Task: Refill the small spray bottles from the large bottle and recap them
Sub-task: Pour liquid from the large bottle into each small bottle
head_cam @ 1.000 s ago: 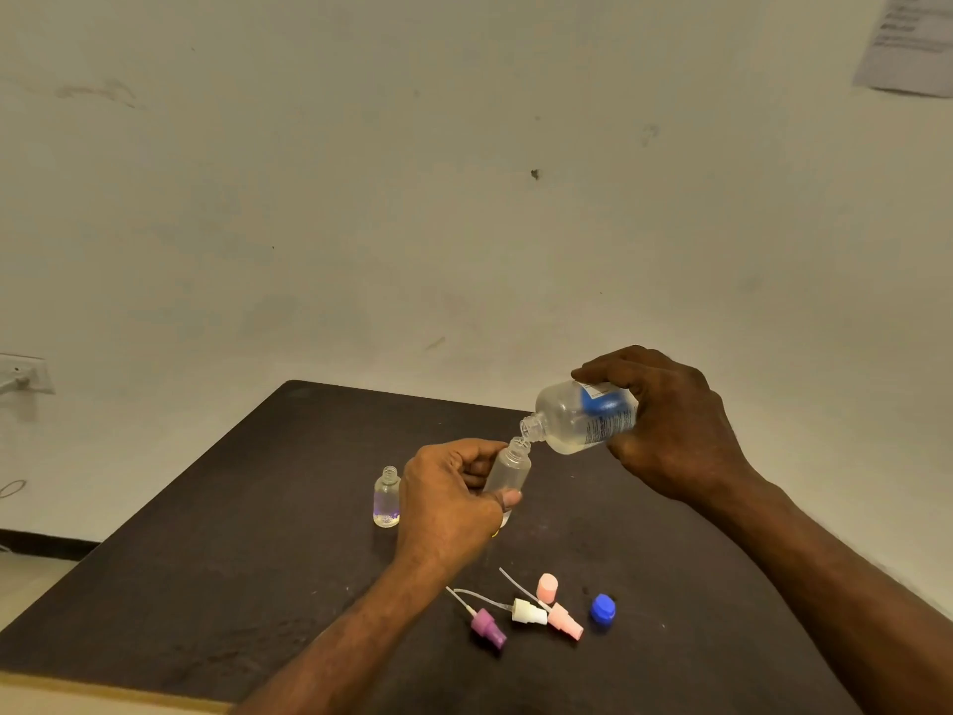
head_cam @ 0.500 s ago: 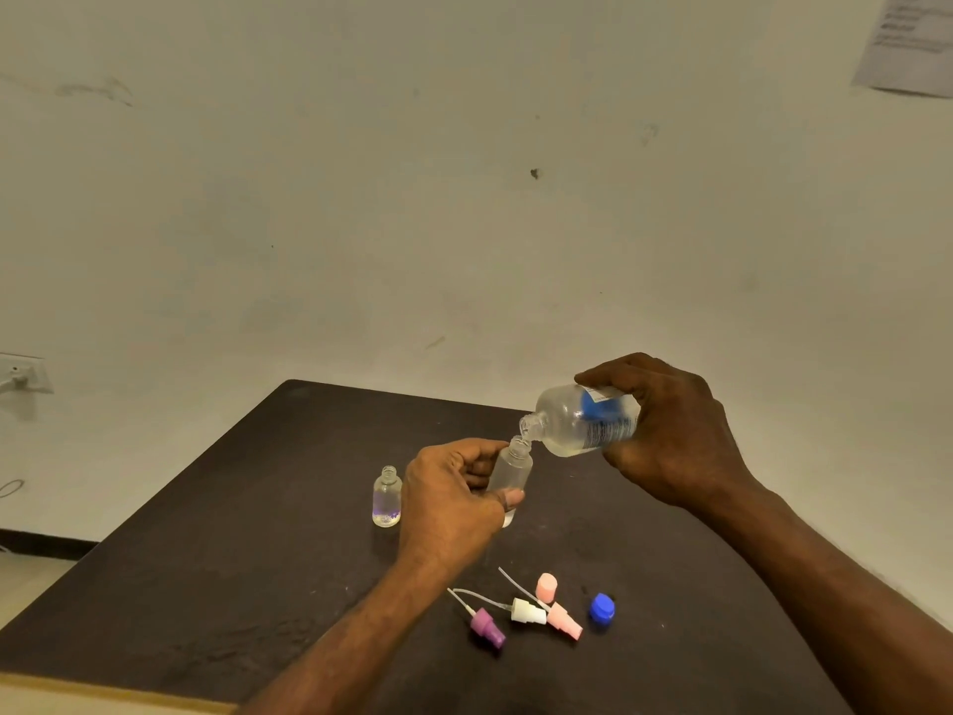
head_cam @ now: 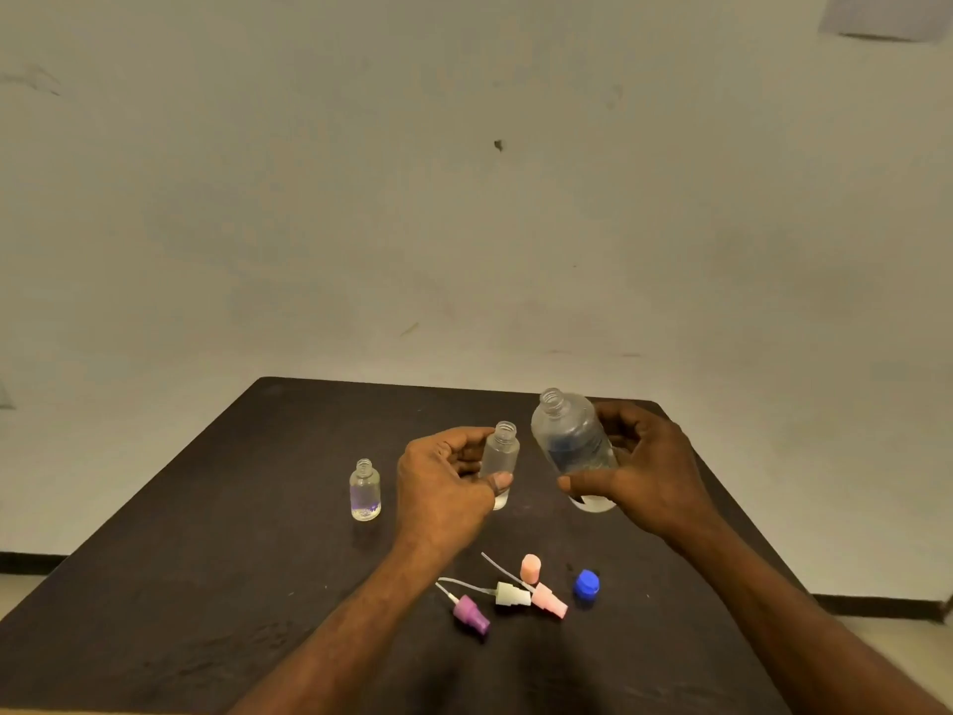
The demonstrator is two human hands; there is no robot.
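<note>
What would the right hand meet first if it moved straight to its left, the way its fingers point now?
Probably the small bottle that the left hand holds, since the right hand carries the large bottle just beside it; depth is unclear.

A dark counter [head_cam: 206, 585] carries everything, its far edge meeting a pale wall. Left of its middle stands a small clear uncapped bottle [head_cam: 365, 491] holding a little liquid. Nearer the front edge, close together, lie a purple spray head [head_cam: 470, 615], a white spray head [head_cam: 511, 595] and a pink spray head [head_cam: 549, 600], each trailing a thin tube, with an upright pink cap [head_cam: 530, 568] and a blue cap [head_cam: 587, 583] just beside them.
</note>
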